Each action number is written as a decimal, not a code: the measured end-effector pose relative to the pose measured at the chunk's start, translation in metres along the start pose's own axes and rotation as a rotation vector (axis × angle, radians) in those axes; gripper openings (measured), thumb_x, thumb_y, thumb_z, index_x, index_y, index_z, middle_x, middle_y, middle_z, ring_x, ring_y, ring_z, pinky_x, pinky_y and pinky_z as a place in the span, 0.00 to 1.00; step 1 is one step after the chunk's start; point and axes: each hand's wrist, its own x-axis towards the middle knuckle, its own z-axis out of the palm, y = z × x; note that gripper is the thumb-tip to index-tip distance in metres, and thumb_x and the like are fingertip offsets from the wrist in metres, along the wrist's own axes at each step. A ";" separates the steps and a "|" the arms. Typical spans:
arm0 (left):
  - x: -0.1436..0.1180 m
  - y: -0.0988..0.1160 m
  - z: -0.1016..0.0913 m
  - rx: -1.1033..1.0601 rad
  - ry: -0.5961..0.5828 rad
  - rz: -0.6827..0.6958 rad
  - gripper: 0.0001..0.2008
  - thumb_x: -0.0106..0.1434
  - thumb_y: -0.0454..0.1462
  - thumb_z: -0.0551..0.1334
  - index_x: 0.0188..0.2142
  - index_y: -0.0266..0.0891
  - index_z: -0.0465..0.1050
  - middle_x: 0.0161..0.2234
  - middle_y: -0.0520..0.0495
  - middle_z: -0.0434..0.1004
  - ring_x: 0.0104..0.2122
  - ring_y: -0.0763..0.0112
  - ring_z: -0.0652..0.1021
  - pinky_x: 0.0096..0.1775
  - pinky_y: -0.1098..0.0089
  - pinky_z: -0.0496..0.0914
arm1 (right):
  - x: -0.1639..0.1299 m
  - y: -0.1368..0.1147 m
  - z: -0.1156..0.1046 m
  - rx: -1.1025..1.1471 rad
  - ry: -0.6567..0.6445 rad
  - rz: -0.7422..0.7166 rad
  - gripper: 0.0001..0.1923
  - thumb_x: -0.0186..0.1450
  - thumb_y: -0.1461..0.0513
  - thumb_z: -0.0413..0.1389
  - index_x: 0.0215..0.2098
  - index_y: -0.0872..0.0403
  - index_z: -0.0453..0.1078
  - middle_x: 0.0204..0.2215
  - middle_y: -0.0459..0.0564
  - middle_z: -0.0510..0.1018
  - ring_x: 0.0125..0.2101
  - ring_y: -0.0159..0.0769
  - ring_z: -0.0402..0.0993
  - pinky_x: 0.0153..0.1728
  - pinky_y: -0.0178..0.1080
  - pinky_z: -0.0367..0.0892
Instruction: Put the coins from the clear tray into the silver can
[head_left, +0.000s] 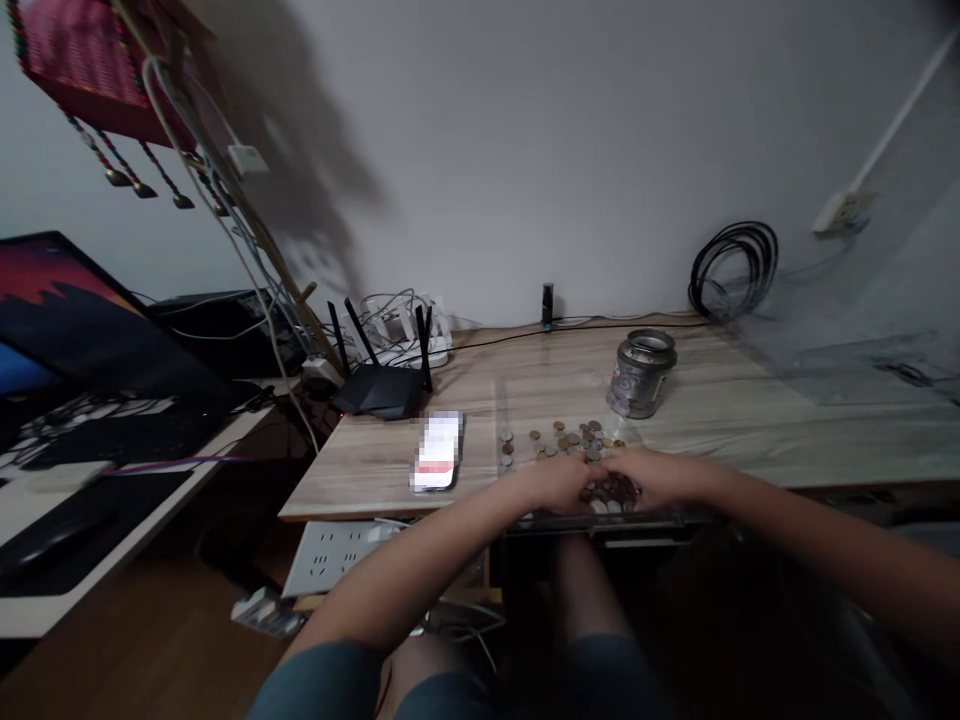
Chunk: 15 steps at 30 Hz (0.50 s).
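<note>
Both of my hands are at the front edge of the wooden desk, close together over a heap of coins (611,506). My left hand (564,482) curls its fingers around the heap from the left. From the other side my right hand (637,478) bends its fingers around the same coins, which show between the two palms. Some fingertips are hidden. Just beyond lie several loose coins (574,440), silver and brass coloured, on what looks like a clear sheet or shallow tray. Behind my right hand stands a round metal tin (642,374) with a printed pattern and an opening in its top.
A lit phone (438,452) lies to the left, near a black router (384,388) with raised antennas. A small dark bottle (547,306) stands by the wall. Coiled black cable (733,268) leans at the back right. A power strip (328,556) sits below the desk edge.
</note>
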 end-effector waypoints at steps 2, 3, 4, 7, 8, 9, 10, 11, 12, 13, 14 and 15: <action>0.002 0.002 -0.004 0.015 -0.042 -0.004 0.22 0.49 0.37 0.61 0.46 0.40 0.66 0.41 0.42 0.68 0.33 0.65 0.73 0.33 0.71 0.66 | -0.001 -0.002 0.001 0.010 -0.067 0.000 0.16 0.45 0.66 0.54 0.34 0.55 0.70 0.28 0.48 0.72 0.27 0.33 0.65 0.27 0.33 0.59; 0.003 0.004 -0.006 0.024 -0.058 -0.008 0.23 0.48 0.37 0.61 0.46 0.39 0.67 0.40 0.41 0.68 0.33 0.65 0.73 0.32 0.71 0.66 | -0.001 -0.002 0.002 0.016 -0.090 0.021 0.16 0.45 0.67 0.53 0.34 0.55 0.70 0.26 0.47 0.72 0.25 0.32 0.64 0.26 0.32 0.58; 0.004 0.005 -0.007 0.033 -0.074 -0.011 0.23 0.48 0.36 0.61 0.45 0.38 0.67 0.39 0.41 0.69 0.33 0.65 0.73 0.31 0.72 0.66 | 0.000 -0.001 0.004 0.025 -0.107 0.055 0.16 0.45 0.67 0.52 0.33 0.55 0.70 0.24 0.46 0.71 0.24 0.30 0.63 0.24 0.32 0.58; 0.006 0.007 -0.009 0.049 -0.129 0.009 0.19 0.48 0.34 0.60 0.43 0.36 0.68 0.38 0.41 0.71 0.32 0.66 0.73 0.30 0.73 0.65 | 0.002 0.006 0.010 0.068 -0.165 0.139 0.14 0.43 0.68 0.52 0.29 0.57 0.70 0.21 0.45 0.70 0.21 0.29 0.62 0.21 0.30 0.56; 0.007 0.007 -0.009 0.047 -0.152 0.024 0.18 0.48 0.33 0.59 0.41 0.36 0.70 0.37 0.42 0.71 0.32 0.67 0.72 0.30 0.73 0.65 | 0.003 0.009 0.012 0.096 -0.187 0.148 0.12 0.43 0.68 0.52 0.28 0.57 0.70 0.20 0.45 0.70 0.21 0.28 0.62 0.21 0.30 0.55; 0.007 0.007 -0.009 0.044 -0.173 0.033 0.16 0.48 0.32 0.59 0.39 0.35 0.70 0.36 0.42 0.72 0.32 0.68 0.72 0.30 0.73 0.64 | 0.003 0.011 0.013 0.127 -0.207 0.153 0.11 0.44 0.68 0.52 0.26 0.58 0.70 0.20 0.45 0.70 0.21 0.28 0.62 0.21 0.30 0.55; 0.008 0.007 -0.009 0.038 -0.191 0.034 0.14 0.47 0.32 0.59 0.36 0.35 0.71 0.34 0.43 0.72 0.31 0.68 0.72 0.29 0.74 0.64 | 0.004 0.013 0.013 0.158 -0.221 0.156 0.10 0.44 0.67 0.51 0.25 0.58 0.70 0.19 0.44 0.69 0.21 0.28 0.63 0.21 0.30 0.55; 0.009 0.006 -0.009 0.027 -0.208 0.026 0.12 0.47 0.31 0.58 0.34 0.35 0.72 0.32 0.45 0.73 0.30 0.69 0.72 0.29 0.74 0.64 | 0.004 0.015 0.014 0.187 -0.232 0.158 0.10 0.44 0.67 0.51 0.25 0.58 0.70 0.19 0.44 0.69 0.21 0.28 0.63 0.21 0.29 0.55; 0.010 0.005 -0.010 0.004 -0.230 0.008 0.11 0.47 0.30 0.58 0.33 0.35 0.72 0.29 0.46 0.73 0.28 0.70 0.71 0.28 0.74 0.63 | 0.004 0.015 0.014 0.211 -0.244 0.163 0.10 0.44 0.68 0.51 0.25 0.58 0.70 0.18 0.44 0.68 0.21 0.27 0.63 0.20 0.29 0.55; 0.010 0.003 -0.010 -0.031 -0.257 -0.018 0.11 0.46 0.29 0.58 0.32 0.34 0.72 0.26 0.47 0.73 0.26 0.71 0.71 0.26 0.74 0.63 | 0.004 0.016 0.013 0.231 -0.252 0.169 0.10 0.44 0.68 0.50 0.24 0.59 0.70 0.17 0.43 0.68 0.20 0.27 0.62 0.20 0.29 0.55; 0.009 0.002 -0.010 -0.080 -0.291 -0.050 0.11 0.46 0.28 0.57 0.31 0.34 0.72 0.24 0.49 0.72 0.24 0.72 0.71 0.25 0.74 0.63 | 0.004 0.016 0.013 0.246 -0.261 0.181 0.10 0.44 0.68 0.50 0.24 0.59 0.70 0.16 0.43 0.67 0.19 0.26 0.62 0.20 0.28 0.55; 0.008 0.000 -0.010 -0.142 -0.325 -0.084 0.12 0.45 0.27 0.56 0.31 0.35 0.72 0.21 0.51 0.70 0.21 0.73 0.70 0.25 0.74 0.63 | 0.004 0.015 0.013 0.258 -0.272 0.195 0.10 0.44 0.68 0.49 0.23 0.59 0.70 0.16 0.42 0.67 0.19 0.26 0.62 0.19 0.28 0.55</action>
